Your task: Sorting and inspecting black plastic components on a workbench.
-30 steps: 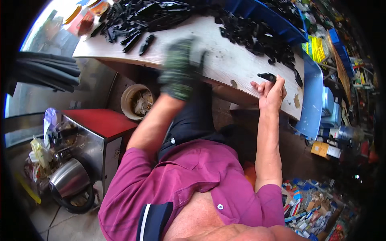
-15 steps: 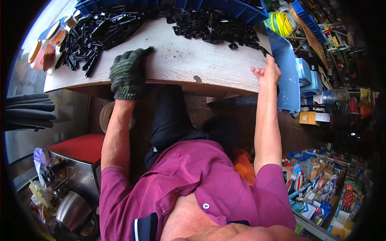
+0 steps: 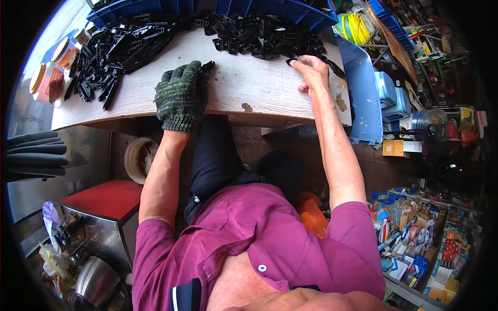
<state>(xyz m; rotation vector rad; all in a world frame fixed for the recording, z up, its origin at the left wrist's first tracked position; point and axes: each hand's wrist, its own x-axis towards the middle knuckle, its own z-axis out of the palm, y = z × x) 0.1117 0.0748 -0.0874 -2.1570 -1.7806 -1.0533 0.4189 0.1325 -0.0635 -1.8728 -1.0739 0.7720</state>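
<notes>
My left hand point(image 3: 180, 96), in a dark green and black knitted glove, is closed near the front edge of the pale wooden table point(image 3: 249, 88). The tip of a slim black plastic part point(image 3: 208, 66) pokes out beside its thumb; the rest is hidden. Bare and pinched, my right hand point(image 3: 312, 73) is at the near right edge of a heap of short black plastic parts point(image 3: 259, 36), a small black piece point(image 3: 290, 61) at its fingertips. A second heap, of long black plastic parts point(image 3: 122, 52), spreads over the table's left side.
Blue bins point(image 3: 280, 10) line the far edge. Lidded jars point(image 3: 50, 83) stand at the left. Beyond the table's right edge is a pale blue plastic tub point(image 3: 363, 93). A red-topped cabinet point(image 3: 106, 199) and a metal pot point(image 3: 97, 280) are at lower left, cluttered shelves point(image 3: 410, 243) at right.
My right hand has moved left from the table's right edge to the heap of short parts, and its fingers have closed on a piece. My gloved left hand has shifted slightly right.
</notes>
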